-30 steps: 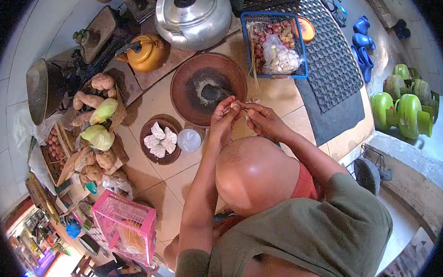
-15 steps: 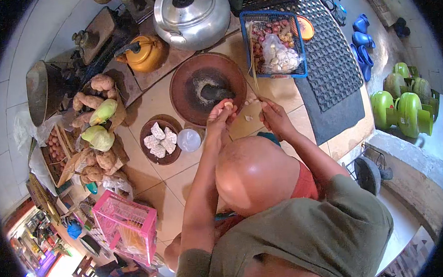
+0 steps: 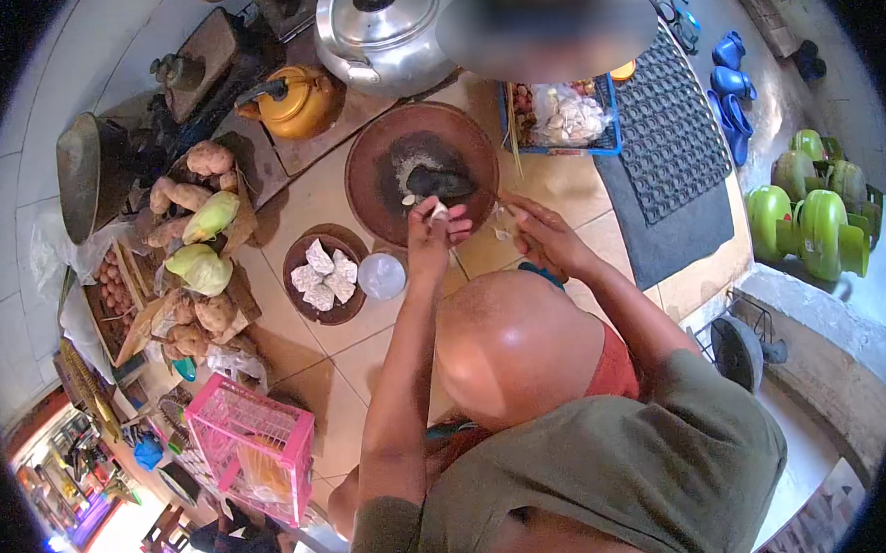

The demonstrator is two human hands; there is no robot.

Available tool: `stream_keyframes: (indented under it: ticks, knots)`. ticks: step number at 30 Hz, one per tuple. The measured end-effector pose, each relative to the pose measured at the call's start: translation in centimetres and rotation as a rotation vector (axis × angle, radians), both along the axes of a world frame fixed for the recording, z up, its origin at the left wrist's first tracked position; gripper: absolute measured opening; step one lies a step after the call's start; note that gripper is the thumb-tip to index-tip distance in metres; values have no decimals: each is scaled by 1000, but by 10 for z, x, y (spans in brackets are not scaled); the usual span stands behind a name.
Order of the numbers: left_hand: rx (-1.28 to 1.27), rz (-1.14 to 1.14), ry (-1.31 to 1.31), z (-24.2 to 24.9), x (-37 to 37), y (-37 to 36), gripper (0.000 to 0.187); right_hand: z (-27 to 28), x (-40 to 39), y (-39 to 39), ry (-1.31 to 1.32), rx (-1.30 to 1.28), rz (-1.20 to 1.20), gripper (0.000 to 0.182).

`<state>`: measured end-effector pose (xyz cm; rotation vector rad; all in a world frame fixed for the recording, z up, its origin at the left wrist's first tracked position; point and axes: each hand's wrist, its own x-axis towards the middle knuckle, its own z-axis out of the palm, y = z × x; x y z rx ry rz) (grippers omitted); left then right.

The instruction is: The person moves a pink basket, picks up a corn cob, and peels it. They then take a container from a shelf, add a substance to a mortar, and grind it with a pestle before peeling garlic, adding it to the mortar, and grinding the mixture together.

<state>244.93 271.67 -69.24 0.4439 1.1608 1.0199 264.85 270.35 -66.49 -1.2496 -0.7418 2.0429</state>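
My left hand is at the near rim of a wide brown stone mortar, its fingers closed on a whitish garlic clove. Inside the mortar a dark pestle lies beside pale ground residue, and a small peeled clove rests near it. To the right, my right hand is closed in a pinch beside the mortar; what it holds looks thin and I cannot make it out. Bits of pale peel show by its fingertips.
A blue basket holds bagged garlic, partly behind a blurred patch. Left of the mortar are a brown dish of white chunks and a clear cup. Behind stand a silver kettle and a yellow kettle. Sweet potatoes lie left.
A small clove now lies in the mortar. My left hand holds a whitish clove and has turned with its fingers spread somewhat rightward. My right hand has moved slightly left and down.
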Motion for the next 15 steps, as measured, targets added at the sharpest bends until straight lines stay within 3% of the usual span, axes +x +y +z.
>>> stream_keyframes:
  ticks: [4, 6, 13, 15]
  knots:
    - [145, -106, -19, 8, 5, -1, 12, 10, -10, 8, 59, 35, 108, 51]
    - [190, -336, 116, 9, -5, -1, 11, 19, -11, 13, -21, 77, 302, 50]
    - [160, -309, 123, 2, -13, -3, 15, 26, -12, 15, -137, 104, 424, 45]
    - [125, -139, -24, 1, -8, -5, 15, 24, -11, 15, -160, 208, 393, 43]
